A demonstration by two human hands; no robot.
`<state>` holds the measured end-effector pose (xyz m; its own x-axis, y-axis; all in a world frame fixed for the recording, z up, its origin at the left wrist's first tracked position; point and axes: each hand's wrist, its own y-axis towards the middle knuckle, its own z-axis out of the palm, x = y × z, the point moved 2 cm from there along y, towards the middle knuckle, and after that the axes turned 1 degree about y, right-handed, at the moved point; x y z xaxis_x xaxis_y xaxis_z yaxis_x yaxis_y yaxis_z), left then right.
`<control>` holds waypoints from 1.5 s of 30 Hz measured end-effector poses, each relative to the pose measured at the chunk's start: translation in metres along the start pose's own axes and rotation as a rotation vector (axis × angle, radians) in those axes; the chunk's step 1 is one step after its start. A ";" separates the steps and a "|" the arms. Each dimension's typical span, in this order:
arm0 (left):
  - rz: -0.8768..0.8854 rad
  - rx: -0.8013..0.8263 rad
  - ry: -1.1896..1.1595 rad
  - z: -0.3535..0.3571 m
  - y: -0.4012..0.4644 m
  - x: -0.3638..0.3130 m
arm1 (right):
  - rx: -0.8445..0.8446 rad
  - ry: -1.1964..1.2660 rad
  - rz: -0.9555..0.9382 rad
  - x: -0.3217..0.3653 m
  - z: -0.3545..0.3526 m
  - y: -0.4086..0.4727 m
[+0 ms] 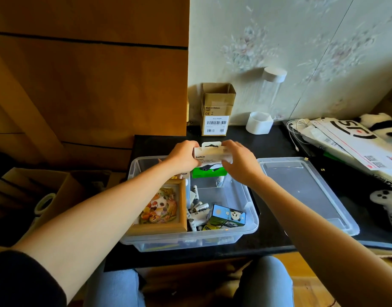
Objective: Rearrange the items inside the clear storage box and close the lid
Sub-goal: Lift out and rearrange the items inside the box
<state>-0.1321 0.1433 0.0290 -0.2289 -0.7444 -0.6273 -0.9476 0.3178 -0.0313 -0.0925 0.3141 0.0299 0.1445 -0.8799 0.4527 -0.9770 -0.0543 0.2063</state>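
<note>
Storage box (pixel 246 191) open on bench (pixel 268 142) | lid (pixel 306 191) beside it, right | step: rearranging | left hand (pixel 184 157) and right hand (pixel 239 162) each grip Belkin package (pixel 210 155) over far end | next: likely seat it flat, then fit lid

The white and green package (pixel 210 161) I hold between both hands reads "belkin"; the smaller lines under it are too blurred. The far cardboard box (pixel 217 109) says "Made in Vietnam", with a CE mark and barcodes on its white label below.
</note>
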 end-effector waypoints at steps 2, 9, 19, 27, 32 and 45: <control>-0.006 0.028 0.013 0.003 0.002 0.002 | 0.081 -0.085 -0.027 -0.002 0.003 -0.001; -0.008 0.078 0.072 0.015 0.006 0.008 | 0.142 -0.153 -0.059 0.000 0.015 0.003; 0.077 -0.041 0.396 0.003 0.000 -0.001 | 0.091 -0.043 -0.076 0.008 0.026 0.015; 0.106 -0.005 0.482 0.012 -0.004 -0.007 | 0.266 -0.001 -0.079 0.000 0.033 0.012; 0.119 -0.006 0.517 0.007 -0.004 -0.010 | 0.237 -0.094 0.004 0.002 0.033 0.012; 0.097 0.047 0.670 -0.002 -0.004 -0.023 | 0.383 -0.066 0.331 -0.011 0.041 0.007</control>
<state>-0.1238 0.1581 0.0457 -0.4158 -0.9094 -0.0115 -0.9084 0.4159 -0.0428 -0.1076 0.3034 -0.0092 -0.1807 -0.9066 0.3815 -0.9579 0.0742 -0.2774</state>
